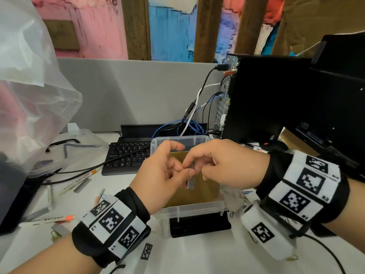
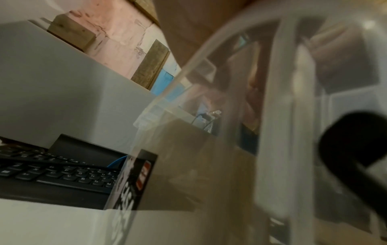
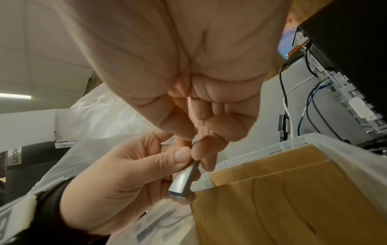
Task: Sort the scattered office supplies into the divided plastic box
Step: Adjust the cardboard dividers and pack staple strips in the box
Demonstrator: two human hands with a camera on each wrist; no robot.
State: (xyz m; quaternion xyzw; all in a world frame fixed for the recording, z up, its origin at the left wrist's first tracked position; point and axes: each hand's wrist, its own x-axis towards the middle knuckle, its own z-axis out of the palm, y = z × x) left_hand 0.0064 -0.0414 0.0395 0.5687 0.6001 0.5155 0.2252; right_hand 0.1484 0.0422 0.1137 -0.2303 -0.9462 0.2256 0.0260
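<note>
Both hands meet above the clear plastic box (image 1: 189,209), which has brown cardboard dividers (image 1: 205,192) inside. A grey metal strip of staples (image 1: 190,179) stands upright between them. My left hand (image 1: 167,171) pinches it with thumb and fingers. My right hand (image 1: 221,165) pinches its upper end from the right. In the right wrist view the staple strip (image 3: 184,179) points toward the camera, held by the left hand (image 3: 130,180) under the right hand's fingertips (image 3: 206,153). The left wrist view shows only the box wall (image 2: 276,149), blurred.
On the white table to the left lie markers (image 1: 57,218), another staple strip (image 1: 82,186) and a grey block (image 1: 61,229). A black keyboard (image 1: 126,157) sits behind the box, a computer tower (image 1: 266,99) with cables at the right, a clear plastic bag (image 1: 29,76) at the left.
</note>
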